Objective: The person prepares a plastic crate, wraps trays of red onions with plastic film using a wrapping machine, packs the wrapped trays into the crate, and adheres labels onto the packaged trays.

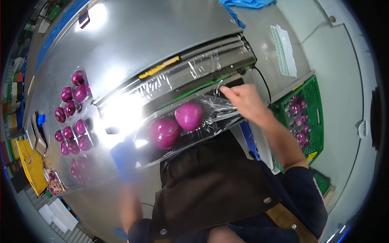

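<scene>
Two large red onions, one on the right [189, 116] and one on the left [165, 133], lie side by side on the wrapping machine with clear film around them. Whether a tray sits under them, I cannot make out. My bare right hand [243, 100] is closed at the machine's right end, its fingers pinching the clear plastic film [216, 110], which bunches in creases beside the onions. My left hand [125, 160], in a blue glove, is smeared by motion near the front left of the machine. Its fingers cannot be made out.
Several wrapped packs of red onions [73, 135] sit on the steel table [133, 24] at left. The film wrapping machine [202, 60] has a yellow label. A green crate [318, 117] holding onions stands at right. A yellow crate [31, 166] is at far left.
</scene>
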### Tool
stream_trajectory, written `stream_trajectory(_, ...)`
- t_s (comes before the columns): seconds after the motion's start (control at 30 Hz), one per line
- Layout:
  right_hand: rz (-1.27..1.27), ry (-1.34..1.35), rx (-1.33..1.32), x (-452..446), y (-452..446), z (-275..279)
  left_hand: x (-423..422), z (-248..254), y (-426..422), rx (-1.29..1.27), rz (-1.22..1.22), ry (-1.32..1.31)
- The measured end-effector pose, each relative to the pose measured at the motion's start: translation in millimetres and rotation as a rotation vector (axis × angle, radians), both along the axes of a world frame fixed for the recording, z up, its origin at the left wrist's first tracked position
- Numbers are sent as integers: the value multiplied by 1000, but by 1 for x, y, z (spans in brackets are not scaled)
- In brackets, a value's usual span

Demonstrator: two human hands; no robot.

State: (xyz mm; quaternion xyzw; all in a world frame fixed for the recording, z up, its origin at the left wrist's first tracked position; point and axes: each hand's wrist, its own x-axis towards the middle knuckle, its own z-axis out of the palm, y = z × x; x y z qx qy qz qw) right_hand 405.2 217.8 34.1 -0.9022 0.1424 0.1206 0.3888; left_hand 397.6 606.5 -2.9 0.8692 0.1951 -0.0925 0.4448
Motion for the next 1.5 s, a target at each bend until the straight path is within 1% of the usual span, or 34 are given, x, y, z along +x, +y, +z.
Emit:
stream_trajectory(0.03,16,58,37,-5,-11,7,-8,10,5,42,-60,92)
stream_trajectory(0.07,52,114,70,-13,-22,11,-17,18,8,-42,18,217)
stream_trajectory(0.13,114,318,96,-47,-44,-7,-47,15,21,-77,-48,425)
stream_trajectory(0.17,149,421,110,-63,-48,-21,-65,0,30,-29,-189,506)
stream_trajectory(0.2,92,481,110,-83,-44,-35,-78,-17,35,19,-332,580)
stream_trajectory(0.23,94,501,61,-105,-40,-59,-87,-33,35,283,-916,352)
stream_trajectory(0.27,165,460,114,-114,-29,-72,-114,-82,43,162,-776,206)
stream_trajectory(0.3,92,444,206,-127,-12,-97,-117,-81,14,-238,-531,425)
stream_trajectory(0.33,84,440,180,-134,8,-129,-120,-81,-14,-788,-6,594)
stream_trajectory(0.37,178,308,62,-147,28,-162,-123,-81,-43,-1044,444,677)
stream_trajectory(0.4,244,41,375,-141,45,-163,-122,-86,-61,-1120,548,733)
stream_trajectory(0.43,181,38,544,-139,55,-150,-127,-87,-73,-1148,518,783)
stream_trajectory(0.5,49,32,885,-135,74,-124,-133,-82,-88,-1168,417,815)
stream_trajectory(0.53,-110,29,1011,-132,96,-97,-133,-77,-92,-1157,349,813)
stream_trajectory(0.6,-84,141,1216,-148,105,-112,-133,-64,-99,-1131,207,812)
stream_trajectory(0.67,456,-129,1030,-131,97,-93,-126,-46,-107,-1101,36,791)
stream_trajectory(0.73,623,-53,1022,-138,94,-92,-117,-25,-118,-1062,-171,760)
stream_trajectory(0.77,734,64,899,-123,70,-50,-112,-16,-126,-1049,-267,751)
stream_trajectory(0.8,693,34,753,-141,52,-73,-108,-7,-134,-1042,-360,738)
stream_trajectory(0.87,576,152,515,-153,-2,-73,-102,5,-154,-1034,-522,724)
stream_trajectory(0.9,508,296,418,-138,-41,-40,-99,9,-165,-1035,-593,716)
stream_trajectory(0.97,157,64,366,-137,-84,5,-95,11,-192,-1039,-718,694)
stream_trajectory(1.03,134,-2,517,-141,-98,64,-88,8,-218,-1008,-857,647)
stream_trajectory(1.1,496,-3,319,-149,-91,81,-78,1,-240,-895,-1068,526)
stream_trajectory(1.13,497,31,323,-153,-89,79,-72,-5,-248,-769,-1237,385)
stream_trajectory(1.2,243,77,604,-161,-116,56,-63,-15,-266,-555,-1470,168)
stream_trajectory(1.23,119,92,749,-166,-129,42,-61,-20,-275,-543,-1478,226)
stream_trajectory(1.27,-31,37,700,-174,-145,32,-60,3,-302,-807,-1224,594)
stream_trajectory(1.3,-174,-15,652,-188,-164,21,-59,26,-327,-1155,-707,982)
stream_trajectory(1.33,-209,-136,365,-207,-194,-6,-58,49,-353,-1313,-226,1185)
stream_trajectory(1.4,-987,-96,512,-230,-248,-64,-47,55,-366,-1075,-661,864)
stream_trajectory(1.43,-1223,-357,769,-226,-272,-67,-39,61,-370,-934,-854,691)
stream_trajectory(1.47,-1345,-429,738,-230,-314,-91,-32,69,-368,-905,-829,659)
stream_trajectory(1.5,-1417,-523,515,-243,-358,-132,-26,67,-365,-882,-831,647)
